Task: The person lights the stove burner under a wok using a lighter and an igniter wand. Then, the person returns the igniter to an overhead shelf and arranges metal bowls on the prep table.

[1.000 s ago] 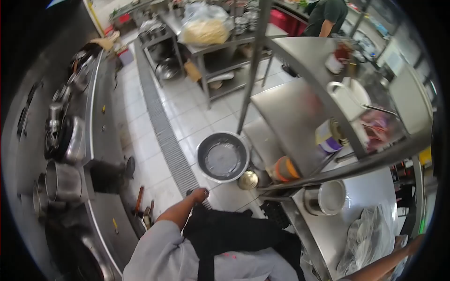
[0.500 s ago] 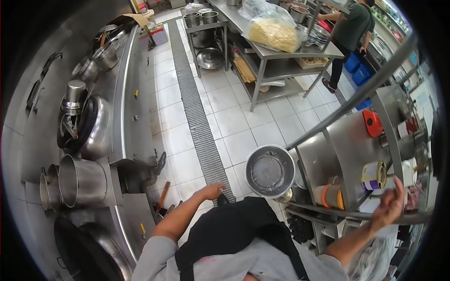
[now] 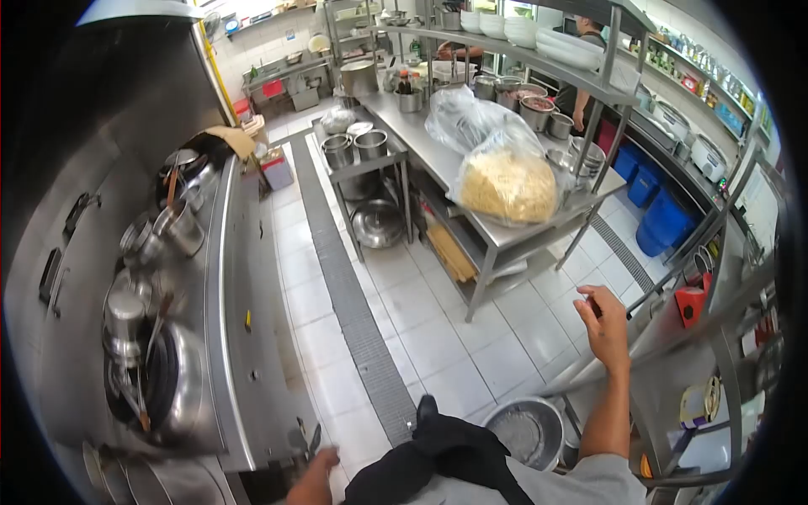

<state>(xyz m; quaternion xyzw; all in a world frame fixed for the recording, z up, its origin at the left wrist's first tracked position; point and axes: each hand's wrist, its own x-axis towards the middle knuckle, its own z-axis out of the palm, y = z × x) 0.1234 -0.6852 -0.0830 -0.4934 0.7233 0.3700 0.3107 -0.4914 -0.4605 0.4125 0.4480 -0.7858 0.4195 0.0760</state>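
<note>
My right hand is raised over the tiled floor at the right, fingers apart and curved, holding nothing. Low in the view, my left hand hangs beside the stove front, blurred, its fingers not clear. A round metal basin stands on the floor below my right hand, partly hidden by my black apron. Ahead, a large clear bag of yellow noodles lies on the near end of a steel table.
The stove counter with pots and a wok runs along the left. A floor drain grate crosses the tiles. At the right are steel shelves with a tin and blue bins. Two people stand beyond the table.
The view has tipped up and moved forward, so the noodle table is nearer and the basin lower. My right hand has come from the far-right shelf edge to over the floor.
</note>
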